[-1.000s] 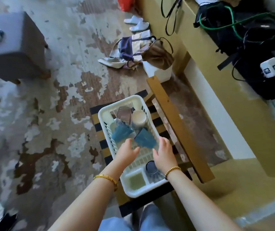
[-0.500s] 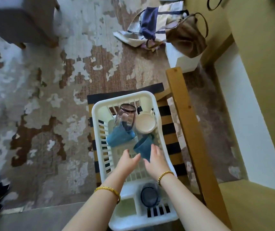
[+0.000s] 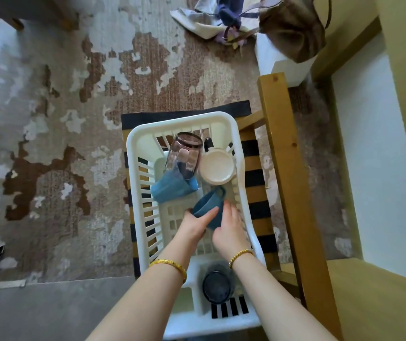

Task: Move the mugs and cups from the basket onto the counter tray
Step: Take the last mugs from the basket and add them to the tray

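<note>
A white slotted basket (image 3: 138,153) sits on a striped chair seat. Inside it lie a dark blue mug (image 3: 208,201), a lighter blue mug (image 3: 170,189) on its side, a clear purple-tinted glass (image 3: 184,156) upside down, a cream cup (image 3: 216,168) bottom up, and a dark cup (image 3: 216,286) in the near compartment. My left hand (image 3: 195,226) and my right hand (image 3: 230,228) close around the dark blue mug from both sides. The counter tray is not in view.
A wooden chair frame (image 3: 285,153) runs along the basket's right side. Yellow cabinet surfaces (image 3: 379,301) stand to the right. Bags and cloth (image 3: 241,18) lie on the worn patterned rug (image 3: 61,119) behind the basket. A white box (image 3: 278,62) stands by the chair.
The view has dropped closer over the basket. Both hands moved forward from above the basket floor and closed around the dark blue mug, which now tilts between them.
</note>
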Demonstrator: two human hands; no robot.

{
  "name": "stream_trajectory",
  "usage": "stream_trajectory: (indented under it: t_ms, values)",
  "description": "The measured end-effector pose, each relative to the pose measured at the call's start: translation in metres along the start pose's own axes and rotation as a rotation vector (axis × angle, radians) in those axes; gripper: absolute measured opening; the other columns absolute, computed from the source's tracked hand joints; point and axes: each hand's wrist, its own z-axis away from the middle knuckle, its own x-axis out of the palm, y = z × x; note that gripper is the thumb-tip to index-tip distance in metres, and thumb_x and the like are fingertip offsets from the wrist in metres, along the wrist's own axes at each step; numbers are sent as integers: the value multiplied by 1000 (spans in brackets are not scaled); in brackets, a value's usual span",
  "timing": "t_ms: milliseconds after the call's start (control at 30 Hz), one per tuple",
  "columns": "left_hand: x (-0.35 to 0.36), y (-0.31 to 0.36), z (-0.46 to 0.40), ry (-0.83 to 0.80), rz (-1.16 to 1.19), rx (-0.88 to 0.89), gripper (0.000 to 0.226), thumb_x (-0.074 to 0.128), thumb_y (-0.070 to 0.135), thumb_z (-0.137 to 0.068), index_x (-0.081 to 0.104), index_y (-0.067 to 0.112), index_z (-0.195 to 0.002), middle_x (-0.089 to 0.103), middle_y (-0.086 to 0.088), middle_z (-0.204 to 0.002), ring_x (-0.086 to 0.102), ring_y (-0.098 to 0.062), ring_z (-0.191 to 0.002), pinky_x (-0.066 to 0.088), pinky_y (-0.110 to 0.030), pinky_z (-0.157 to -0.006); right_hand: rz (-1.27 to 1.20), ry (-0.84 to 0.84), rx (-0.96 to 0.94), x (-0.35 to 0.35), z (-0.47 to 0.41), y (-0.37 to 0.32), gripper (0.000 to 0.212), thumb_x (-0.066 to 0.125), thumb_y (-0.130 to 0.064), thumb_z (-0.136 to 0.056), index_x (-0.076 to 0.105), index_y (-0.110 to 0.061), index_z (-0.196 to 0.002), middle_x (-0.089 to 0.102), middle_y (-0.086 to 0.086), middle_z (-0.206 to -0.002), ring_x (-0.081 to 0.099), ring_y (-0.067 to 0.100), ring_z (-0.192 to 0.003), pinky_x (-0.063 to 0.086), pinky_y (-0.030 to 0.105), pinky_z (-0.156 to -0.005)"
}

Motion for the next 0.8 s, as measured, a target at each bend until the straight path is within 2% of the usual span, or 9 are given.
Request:
stream_trajectory:
  t_ms: [67, 167, 233, 400, 567, 633, 700, 800]
  values:
    - [1, -4, 2, 23, 112, -8, 72, 75, 28, -76, 35, 6, -132, 54, -13, -124, 56, -26, -112, 48, -43, -98, -54, -8, 17, 4, 4, -4, 73, 45, 1, -83, 15, -21, -146, 23, 1, -151, 22, 20, -139, 27, 41, -115]
    - [-1, -8, 6, 91, 130, 20, 75, 78, 27, -73, 32, 11, -131, 51, -8, -123, 54, -24, -111, 49, -40, -95, -136, -9, 20, 10, 14, -6, 69, 43, 2, -83, 20, -19, -145, 29, 2, -146, 29, 20, -135, 31, 39, -112]
    - [-5, -8, 11, 108, 116, 41, 78, 78, 26, -73, 30, 14, -133, 49, -6, -123, 51, -21, -109, 49, -36, -91, -175, -31, 19, 13, 23, -5, 69, 41, 3, -84, 20, -19, -146, 27, 1, -149, 28, 20, -136, 33, 42, -111]
    - [-19, -8, 29, 96, 65, 87, 86, 77, 26, -74, 21, 18, -139, 46, -6, -124, 50, -23, -112, 47, -42, -98, -241, -47, 30, 15, 45, -14, 69, 38, 5, -86, 17, -18, -148, 19, 1, -154, 21, 19, -141, 29, 42, -114]
    - [-36, 5, 51, 92, 29, 150, 81, 76, 31, -74, 24, 20, -135, 47, -2, -117, 51, -17, -107, 48, -33, -90, -237, 1, -16, 11, 66, -35, 69, 38, 2, -86, 16, -22, -147, 18, -4, -155, 19, 16, -141, 26, 37, -115]
    - [-43, 12, 63, 96, 6, 173, 79, 76, 33, -74, 25, 19, -133, 47, -1, -117, 50, -16, -105, 46, -30, -87, -242, 29, -34, 8, 76, -43, 68, 38, 1, -86, 19, -24, -147, 21, -5, -153, 22, 16, -140, 28, 41, -114]
    - [-51, 20, 76, 99, -10, 201, 79, 76, 34, -74, 26, 19, -132, 46, -1, -119, 49, -16, -107, 47, -30, -89, -305, 57, -47, 4, 88, -53, 64, 41, -2, -88, 22, -25, -145, 26, -4, -151, 27, 16, -138, 34, 43, -111]
    - [-61, 35, 100, 82, 13, 234, 77, 77, 35, -72, 29, 19, -130, 48, -4, -120, 52, -19, -109, 49, -37, -96, -372, 91, -87, 2, 111, -68, 59, 49, -19, -92, 22, -28, -144, 32, -3, -144, 34, 15, -132, 37, 36, -108]
